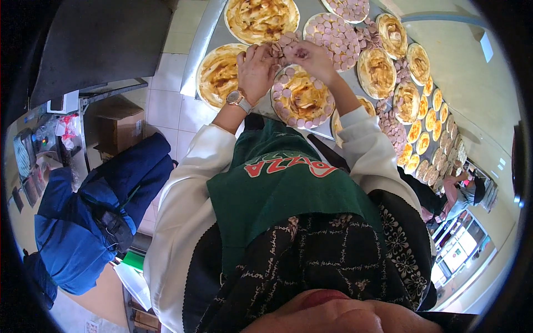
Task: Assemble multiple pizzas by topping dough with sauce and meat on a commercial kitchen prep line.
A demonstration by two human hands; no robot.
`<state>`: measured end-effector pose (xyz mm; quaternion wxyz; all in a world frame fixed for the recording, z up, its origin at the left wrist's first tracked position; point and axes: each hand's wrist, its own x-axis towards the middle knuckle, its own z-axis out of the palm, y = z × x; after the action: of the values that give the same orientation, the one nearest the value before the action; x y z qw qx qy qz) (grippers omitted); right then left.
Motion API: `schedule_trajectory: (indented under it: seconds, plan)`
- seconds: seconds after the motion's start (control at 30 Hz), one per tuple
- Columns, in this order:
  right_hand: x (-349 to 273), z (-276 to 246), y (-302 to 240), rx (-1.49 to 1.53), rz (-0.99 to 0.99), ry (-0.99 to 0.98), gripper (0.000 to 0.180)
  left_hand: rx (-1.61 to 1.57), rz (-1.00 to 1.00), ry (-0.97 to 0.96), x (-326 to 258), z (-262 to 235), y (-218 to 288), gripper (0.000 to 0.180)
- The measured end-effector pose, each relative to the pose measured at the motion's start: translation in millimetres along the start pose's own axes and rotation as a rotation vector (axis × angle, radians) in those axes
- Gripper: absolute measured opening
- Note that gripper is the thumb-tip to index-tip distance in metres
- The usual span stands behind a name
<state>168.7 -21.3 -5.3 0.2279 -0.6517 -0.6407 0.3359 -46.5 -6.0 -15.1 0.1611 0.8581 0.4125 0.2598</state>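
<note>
Just in front of me lies a sauced dough round (304, 95), with pink sausage slices along its edge and a mostly uncovered middle. Beyond it a loose heap of sausage slices (289, 42) sits on the metal table. My left hand (256, 71), wearing a wristwatch, is at the heap's left side, its fingers curled at some slices. My right hand (314, 60) is closed with bent fingers over the near side of the heap, slices in its grasp. The fingertips of both hands are partly hidden.
Sauced dough rounds (216, 76) lie left of my hands. One round (333, 40) beyond is covered with slices. More rounds and slice piles run along the table (210, 28) to the right. A person in blue (83, 233) is at left; another person (452, 194) works far right.
</note>
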Motion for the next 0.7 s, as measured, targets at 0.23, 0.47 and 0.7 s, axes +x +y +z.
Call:
schedule_trajectory:
  seconds: [0.23,0.47,0.7]
  plan:
    - [-33.1,-18.8,75.7,0.307,0.238,-0.047,0.021,-0.077,-0.093,-0.029,-7.5,-4.9,1.5,0.020]
    - [-36.3,-6.4,60.7,0.028,0.095,0.013,0.017,-0.123,-0.088,-0.031,-16.1,-2.9,4.9,0.018]
    - [-37.6,-10.0,62.2,0.183,0.122,0.075,0.019,-0.085,-0.080,-0.013,-20.2,-1.0,2.1,0.020]
